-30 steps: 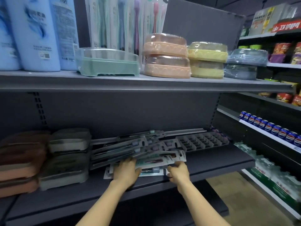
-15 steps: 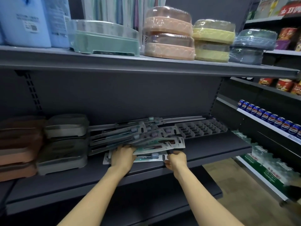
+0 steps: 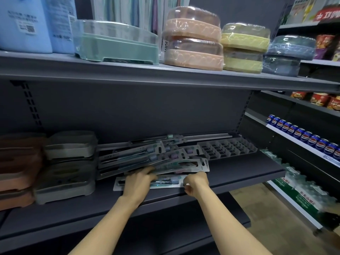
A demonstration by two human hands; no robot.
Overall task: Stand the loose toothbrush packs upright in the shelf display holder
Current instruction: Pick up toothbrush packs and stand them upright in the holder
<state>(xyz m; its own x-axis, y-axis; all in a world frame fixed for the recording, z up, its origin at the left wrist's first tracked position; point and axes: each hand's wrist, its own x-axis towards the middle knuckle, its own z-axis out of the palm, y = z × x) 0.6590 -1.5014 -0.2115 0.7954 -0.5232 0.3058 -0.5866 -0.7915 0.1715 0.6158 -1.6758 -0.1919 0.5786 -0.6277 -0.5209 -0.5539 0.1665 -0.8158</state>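
Observation:
Several loose toothbrush packs (image 3: 139,155) lie fanned in a flat pile on the dark lower shelf (image 3: 244,173). One pack (image 3: 165,181) lies flat at the front, under both hands. My left hand (image 3: 138,183) rests on the pile with its fingers reaching under the upper packs. My right hand (image 3: 196,183) has its fingers curled at the right end of the front pack and seems to pinch its edge. A clear slotted display holder (image 3: 228,147) lies flat behind the pile to the right, with nothing in its slots.
Grey and brown soap boxes (image 3: 68,168) are stacked left of the pile. The upper shelf (image 3: 165,76) carries a green dish rack (image 3: 117,43), pink, yellow and blue lidded boxes and blue bottles. A side rack with blue cans (image 3: 301,135) stands to the right.
The view dropped and drew closer to the lower shelf. My left hand slid further into the pile; my right hand stays at the front pack's right end.

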